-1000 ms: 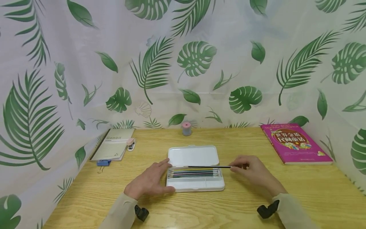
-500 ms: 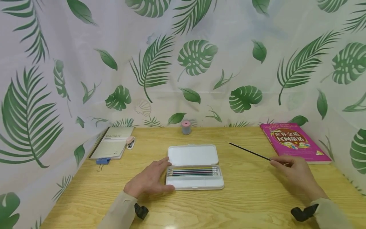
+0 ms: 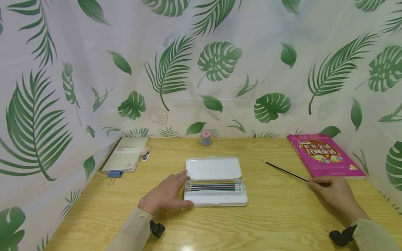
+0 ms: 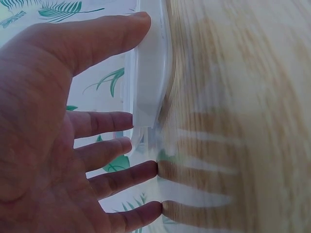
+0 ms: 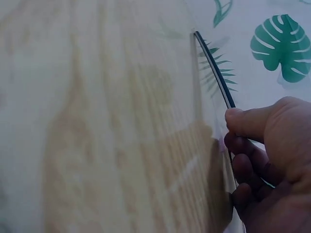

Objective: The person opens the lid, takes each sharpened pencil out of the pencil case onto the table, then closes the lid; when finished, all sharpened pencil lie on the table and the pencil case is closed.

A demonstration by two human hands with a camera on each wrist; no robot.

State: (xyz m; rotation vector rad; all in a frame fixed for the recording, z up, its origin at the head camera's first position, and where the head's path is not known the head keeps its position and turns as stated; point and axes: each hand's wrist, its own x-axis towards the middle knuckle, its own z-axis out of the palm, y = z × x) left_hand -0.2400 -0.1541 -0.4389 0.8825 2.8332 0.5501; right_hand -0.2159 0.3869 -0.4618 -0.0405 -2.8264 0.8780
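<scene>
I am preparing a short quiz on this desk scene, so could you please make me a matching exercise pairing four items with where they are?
Things:
1. black pencil
2. pencil case
3. pink book
4. notebook

Places:
A. far left of the table, beside a small stapler
B. far right of the table, by the curtain
C. pinched in the right hand, tip pointing away
D. open at the table's middle, left hand resting at its left end

Pairs: 1-C, 2-D, 3-B, 4-A
</scene>
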